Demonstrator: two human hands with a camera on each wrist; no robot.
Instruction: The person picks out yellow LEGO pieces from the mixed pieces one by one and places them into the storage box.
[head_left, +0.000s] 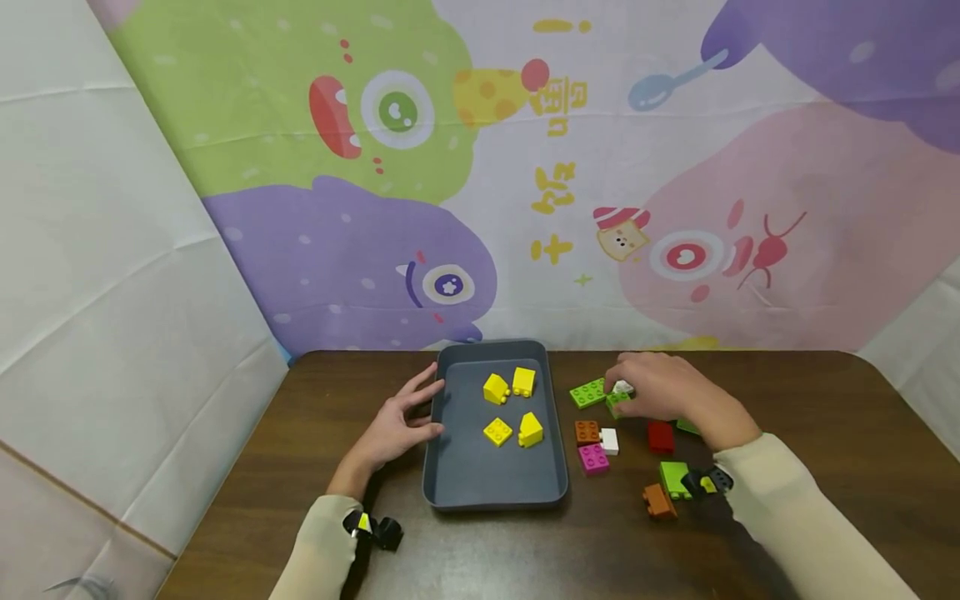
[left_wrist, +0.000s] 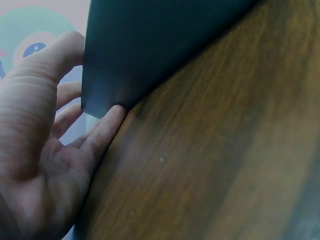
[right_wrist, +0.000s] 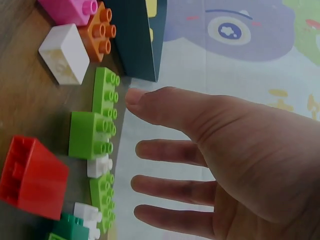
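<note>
My left hand [head_left: 397, 425] rests at the left side of a dark grey tray [head_left: 495, 492], its fingertips right at the rim. The left wrist view shows the thumb [left_wrist: 55, 57] at the tray's edge and a finger low against its outer wall. Several yellow toy building blocks [head_left: 497, 432] lie inside the tray. My right hand [head_left: 660, 387] hovers over loose blocks to the right, nearest a square green block [head_left: 618, 404] and a white block [head_left: 622, 387]. In the right wrist view its fingers are spread and fairly straight, with nothing between them and the green block [right_wrist: 85, 135] beyond the fingertips.
A long green block [head_left: 587, 392], an orange block [head_left: 587, 432], a white block [head_left: 609, 442] and a magenta block [head_left: 593, 458] lie right of the tray. A red block [head_left: 661, 437], a lime block [head_left: 673, 481] and a brown-orange block [head_left: 658, 502] lie by the right forearm.
</note>
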